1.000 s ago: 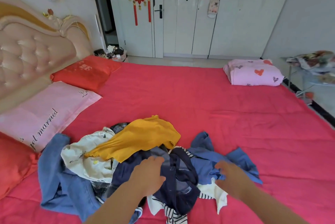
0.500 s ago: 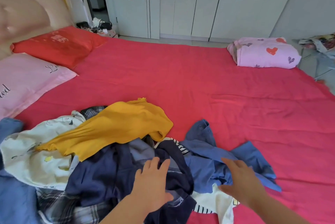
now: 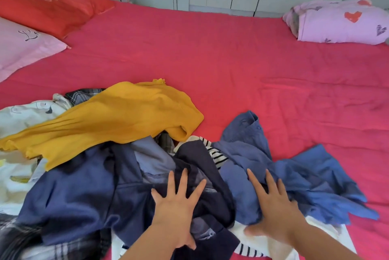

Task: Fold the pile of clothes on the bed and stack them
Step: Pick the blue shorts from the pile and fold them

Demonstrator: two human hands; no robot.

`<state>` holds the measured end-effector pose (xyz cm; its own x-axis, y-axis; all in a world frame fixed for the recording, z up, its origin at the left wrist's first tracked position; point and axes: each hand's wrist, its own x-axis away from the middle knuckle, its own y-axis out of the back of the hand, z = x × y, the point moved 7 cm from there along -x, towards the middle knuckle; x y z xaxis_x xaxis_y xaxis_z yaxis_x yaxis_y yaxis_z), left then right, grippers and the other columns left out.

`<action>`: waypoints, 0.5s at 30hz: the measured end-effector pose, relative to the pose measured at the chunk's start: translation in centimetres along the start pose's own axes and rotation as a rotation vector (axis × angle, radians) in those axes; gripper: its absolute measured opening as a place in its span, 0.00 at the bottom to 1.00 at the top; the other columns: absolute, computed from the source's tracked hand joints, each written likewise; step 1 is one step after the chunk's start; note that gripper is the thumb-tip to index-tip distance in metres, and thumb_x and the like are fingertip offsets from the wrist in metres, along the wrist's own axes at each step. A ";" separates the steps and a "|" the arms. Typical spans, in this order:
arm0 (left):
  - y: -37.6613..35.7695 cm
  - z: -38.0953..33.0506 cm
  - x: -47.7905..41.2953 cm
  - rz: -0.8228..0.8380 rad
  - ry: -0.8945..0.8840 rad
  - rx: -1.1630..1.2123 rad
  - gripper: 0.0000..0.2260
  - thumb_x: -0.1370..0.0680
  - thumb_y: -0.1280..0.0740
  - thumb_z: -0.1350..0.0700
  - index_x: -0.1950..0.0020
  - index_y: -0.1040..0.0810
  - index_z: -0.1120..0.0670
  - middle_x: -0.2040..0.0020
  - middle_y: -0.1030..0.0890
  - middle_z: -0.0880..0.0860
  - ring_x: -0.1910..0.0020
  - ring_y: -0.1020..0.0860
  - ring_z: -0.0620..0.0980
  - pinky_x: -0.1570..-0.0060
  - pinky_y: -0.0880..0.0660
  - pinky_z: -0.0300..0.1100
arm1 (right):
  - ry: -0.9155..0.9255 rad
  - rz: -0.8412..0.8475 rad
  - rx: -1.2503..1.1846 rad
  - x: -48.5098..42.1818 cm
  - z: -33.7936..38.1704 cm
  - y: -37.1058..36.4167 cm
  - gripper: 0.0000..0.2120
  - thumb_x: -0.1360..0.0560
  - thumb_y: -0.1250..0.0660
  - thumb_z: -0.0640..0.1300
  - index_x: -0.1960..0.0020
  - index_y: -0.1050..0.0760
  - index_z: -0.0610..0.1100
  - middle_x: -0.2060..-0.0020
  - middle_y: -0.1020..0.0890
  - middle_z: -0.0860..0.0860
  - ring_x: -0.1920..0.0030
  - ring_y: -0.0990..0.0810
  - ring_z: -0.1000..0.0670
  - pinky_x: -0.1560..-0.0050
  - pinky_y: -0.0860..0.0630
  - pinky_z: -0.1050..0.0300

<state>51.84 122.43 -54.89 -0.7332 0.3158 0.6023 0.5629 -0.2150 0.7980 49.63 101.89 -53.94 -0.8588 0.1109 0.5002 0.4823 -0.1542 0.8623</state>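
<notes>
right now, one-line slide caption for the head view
Left hand and right hand spread open over the unfolded clothes pile on a red bed.

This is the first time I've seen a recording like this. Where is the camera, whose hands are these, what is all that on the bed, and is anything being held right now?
There is no machine here. A person wears one wide-angle camera on the head, looking down at their own two bare hands, and the current picture is that view. On the crimson bed sheet lies an unfolded pile: a mustard-yellow knit top, a dark navy garment, a crumpled medium-blue button shirt, a black-and-white striped piece and a white printed cloth. The left hand is spread over the navy garment, the right hand over the blue shirt. Both have straight fingers and neither grips anything. A lilac heart-print bundle sits in the far corner.
</notes>
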 end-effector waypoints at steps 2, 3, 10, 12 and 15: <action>-0.5 0.2 -0.8 -0.015 0.013 0.005 0.56 0.34 0.27 0.40 0.31 0.75 0.39 0.27 0.72 0.54 0.28 0.69 0.63 0.35 0.49 0.70 | -0.019 -0.036 0.000 -0.6 0.1 -0.6 0.60 0.40 0.30 0.66 0.32 0.78 0.61 0.26 0.65 0.48 0.26 0.59 0.37 0.34 0.37 0.36; -0.6 0.2 -1.2 -0.029 0.022 0.007 0.55 0.32 0.27 0.41 0.30 0.73 0.39 0.26 0.71 0.54 0.27 0.68 0.63 0.35 0.48 0.70 | -0.020 -0.065 0.012 -0.8 0.1 -0.7 0.59 0.39 0.32 0.67 0.33 0.78 0.61 0.26 0.64 0.48 0.26 0.56 0.37 0.35 0.35 0.38; -0.1 0.2 -2.3 -0.179 0.074 0.054 0.32 0.21 0.40 0.54 0.25 0.57 0.40 0.23 0.50 0.54 0.25 0.53 0.60 0.34 0.45 0.65 | -0.033 -0.151 -0.082 -2.2 0.6 -1.3 0.38 0.29 0.38 0.60 0.28 0.58 0.67 0.29 0.47 0.48 0.35 0.38 0.40 0.41 0.29 0.49; 0.3 0.4 -2.2 -0.238 0.068 0.064 0.27 0.19 0.43 0.56 0.25 0.51 0.41 0.26 0.40 0.52 0.27 0.44 0.58 0.34 0.42 0.60 | -0.020 -0.198 -0.101 -2.0 1.0 -1.0 0.30 0.25 0.41 0.53 0.29 0.52 0.67 0.33 0.40 0.50 0.39 0.33 0.40 0.42 0.29 0.51; 1.2 0.9 -1.4 -0.290 0.045 0.089 0.24 0.19 0.45 0.56 0.26 0.47 0.40 0.32 0.31 0.51 0.32 0.37 0.56 0.35 0.38 0.55 | 0.021 -0.233 -0.118 -1.2 1.9 -0.4 0.26 0.24 0.43 0.46 0.30 0.43 0.64 0.40 0.33 0.52 0.42 0.29 0.41 0.44 0.28 0.52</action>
<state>53.88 122.59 -54.81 -0.8832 0.3108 0.3512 0.3573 -0.0392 0.9332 50.73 103.65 -54.76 -0.9483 0.1363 0.2866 0.2489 -0.2407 0.9381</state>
